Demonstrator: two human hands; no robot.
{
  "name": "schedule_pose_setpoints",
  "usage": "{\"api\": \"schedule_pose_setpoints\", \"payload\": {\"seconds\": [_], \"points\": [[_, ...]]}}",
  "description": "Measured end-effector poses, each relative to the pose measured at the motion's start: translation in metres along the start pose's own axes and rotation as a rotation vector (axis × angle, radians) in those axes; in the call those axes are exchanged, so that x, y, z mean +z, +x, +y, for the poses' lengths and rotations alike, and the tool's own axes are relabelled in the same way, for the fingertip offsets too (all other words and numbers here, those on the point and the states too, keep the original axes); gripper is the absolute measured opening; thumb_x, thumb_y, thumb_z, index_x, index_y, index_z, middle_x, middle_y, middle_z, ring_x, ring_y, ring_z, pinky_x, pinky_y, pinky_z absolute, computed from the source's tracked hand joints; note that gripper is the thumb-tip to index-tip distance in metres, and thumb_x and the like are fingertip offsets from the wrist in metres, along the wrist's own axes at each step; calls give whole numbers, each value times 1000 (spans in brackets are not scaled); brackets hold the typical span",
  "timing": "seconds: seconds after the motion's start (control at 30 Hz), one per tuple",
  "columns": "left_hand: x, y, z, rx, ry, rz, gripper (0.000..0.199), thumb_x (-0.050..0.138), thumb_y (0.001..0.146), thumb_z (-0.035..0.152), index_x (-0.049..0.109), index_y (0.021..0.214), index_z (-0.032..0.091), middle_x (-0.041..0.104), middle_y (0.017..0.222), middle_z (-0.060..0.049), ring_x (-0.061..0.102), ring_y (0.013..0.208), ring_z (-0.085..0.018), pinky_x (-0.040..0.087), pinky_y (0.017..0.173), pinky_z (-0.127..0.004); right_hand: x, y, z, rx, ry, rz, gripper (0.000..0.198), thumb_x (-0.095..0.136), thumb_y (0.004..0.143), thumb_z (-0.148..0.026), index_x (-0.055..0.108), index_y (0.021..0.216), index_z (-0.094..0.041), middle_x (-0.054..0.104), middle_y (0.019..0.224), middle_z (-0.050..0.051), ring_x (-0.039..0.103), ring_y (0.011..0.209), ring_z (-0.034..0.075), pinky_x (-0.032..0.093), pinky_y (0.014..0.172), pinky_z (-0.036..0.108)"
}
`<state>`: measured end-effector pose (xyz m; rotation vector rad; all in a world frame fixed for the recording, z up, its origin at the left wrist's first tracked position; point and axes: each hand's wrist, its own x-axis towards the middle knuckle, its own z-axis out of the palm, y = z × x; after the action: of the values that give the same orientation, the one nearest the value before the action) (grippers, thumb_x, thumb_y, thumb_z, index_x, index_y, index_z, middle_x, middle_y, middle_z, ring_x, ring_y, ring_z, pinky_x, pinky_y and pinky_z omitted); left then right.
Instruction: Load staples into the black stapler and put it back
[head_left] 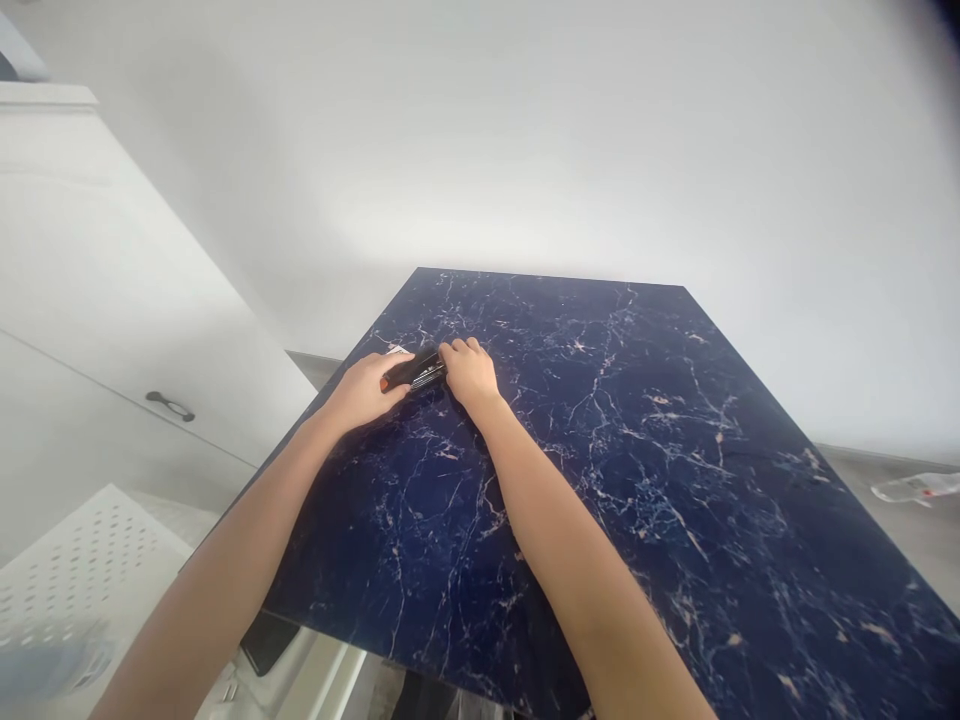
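A small black stapler (415, 371) with a shiny metal strip and an orange spot at its left end is held just over the dark blue marbled tabletop (585, 440). My left hand (367, 388) grips the left end, thumb and fingers on either side. On the right end, my right hand (469, 370) is closed, its curled fingers hiding that part. A bit of something white (396, 350) shows behind my left fingertips; its kind cannot be made out.
Beyond the table rises a plain white wall (555, 140). A white cabinet with a dark handle (171, 406) stands at left, above a white perforated panel (90, 560). Low at right lies a clear plastic item (915, 488). A dark flat object (268, 640) is below the table's near edge.
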<state>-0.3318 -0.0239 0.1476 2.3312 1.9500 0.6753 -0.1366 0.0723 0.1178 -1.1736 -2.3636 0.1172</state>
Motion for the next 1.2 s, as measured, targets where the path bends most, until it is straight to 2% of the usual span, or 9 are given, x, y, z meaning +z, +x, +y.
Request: {"api": "schedule_pose_setpoints", "payload": {"seconds": [0.3, 0.43, 0.53, 0.6, 0.7, 0.8, 0.9, 1.07, 1.2], "points": [[2, 0, -2, -3, -24, -5, 54, 63, 90, 39, 59, 142, 28, 68, 135, -6, 65, 118, -31, 52, 100, -43, -5, -5, 6, 29, 32, 58, 29, 47, 89, -5, 65, 104, -22, 70, 103, 10, 55, 104, 28, 46, 87, 36], [2, -1, 0, -10, -26, -17, 54, 61, 91, 41, 59, 143, 28, 68, 136, -7, 64, 119, -31, 51, 101, -44, -3, -4, 10, 182, 158, 105, 20, 49, 95, -22, 64, 108, -22, 71, 93, 6, 64, 89, 25, 48, 81, 34], [1, 0, 0, -9, -47, -2, 53, 55, 96, 50, 59, 143, 26, 67, 138, -7, 61, 124, -32, 48, 106, -46, -3, 0, 19, 317, 286, 176, 24, 45, 98, -25, 63, 115, -23, 74, 101, 6, 69, 93, 23, 49, 86, 33], [-2, 2, -2, -67, -53, 49, 52, 42, 102, 51, 59, 142, 24, 66, 140, -8, 59, 127, -31, 46, 108, -46, -4, 1, 26, 411, 289, 208, 32, 37, 100, -20, 62, 120, -21, 74, 109, 9, 69, 102, 22, 49, 90, 33], [-10, 3, -12, -256, 15, 131, 51, 32, 105, 48, 64, 135, 23, 69, 136, -9, 62, 125, -32, 48, 103, -45, -4, 1, 28, 483, 230, 161, 37, 32, 100, -17, 68, 109, -18, 75, 103, 14, 71, 100, 27, 51, 88, 38], [-20, 3, -30, -465, 128, 111, 41, 45, 99, 47, 72, 120, 26, 75, 121, -8, 68, 113, -35, 52, 93, -45, -2, -1, 22, 467, 174, 88, 31, 42, 98, -21, 73, 95, -17, 75, 94, 18, 72, 95, 32, 52, 88, 43], [-29, 2, -50, -587, 152, 29, 36, 59, 89, 48, 75, 114, 28, 78, 115, -7, 71, 106, -36, 53, 89, -44, -2, -4, 14, 448, 128, 49, 30, 46, 97, -21, 75, 96, -14, 75, 96, 21, 73, 96, 35, 52, 88, 45], [-33, 2, -67, -538, 26, -155, 50, 69, 76, 64, 77, 109, 27, 79, 112, -7, 73, 99, -34, 54, 83, -39, -3, -7, -5, 395, 112, -11, 31, 45, 97, -19, 75, 100, -13, 74, 98, 23, 73, 98, 36, 52, 88, 45], [-31, 3, -63, -515, 26, -199, 50, 73, 70, 62, 78, 107, 28, 79, 109, -6, 74, 91, -31, 54, 77, -37, 1, -9, -29, 240, 178, -83, 24, 51, 96, -25, 74, 103, -20, 76, 97, 15, 74, 95, 32, 53, 87, 41]]}}
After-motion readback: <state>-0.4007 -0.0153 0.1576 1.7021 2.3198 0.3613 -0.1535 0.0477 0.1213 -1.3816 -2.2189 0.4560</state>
